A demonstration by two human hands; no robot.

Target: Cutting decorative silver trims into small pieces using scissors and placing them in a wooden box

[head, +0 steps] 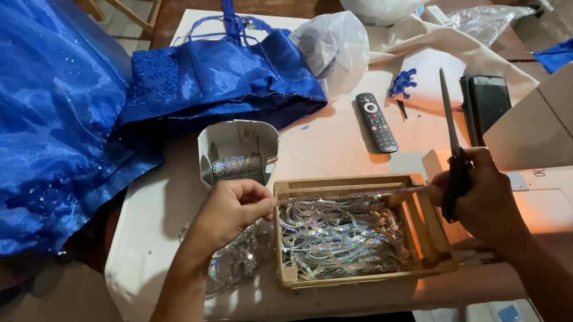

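My left hand (230, 211) pinches one end of a thin silver sequin strip (352, 194) that is stretched taut over a wooden box (359, 277). My right hand (483, 195) pinches the other end and also grips black-handled scissors (451, 126), blades pointing up and away. The box holds several cut lengths of shiny holographic sequin trim (341, 235). A white holder (238, 148) with a spool of the same trim stands just beyond my left hand. More loose trim (233, 259) lies under my left wrist.
A glittery blue gown (27, 114) and its bodice (224, 77) cover the left and far table. A black remote (376, 122), a dark phone (488, 98), plastic bags (335, 46) and cream cloth (428, 38) lie beyond. A white sewing machine (559, 123) stands at right.
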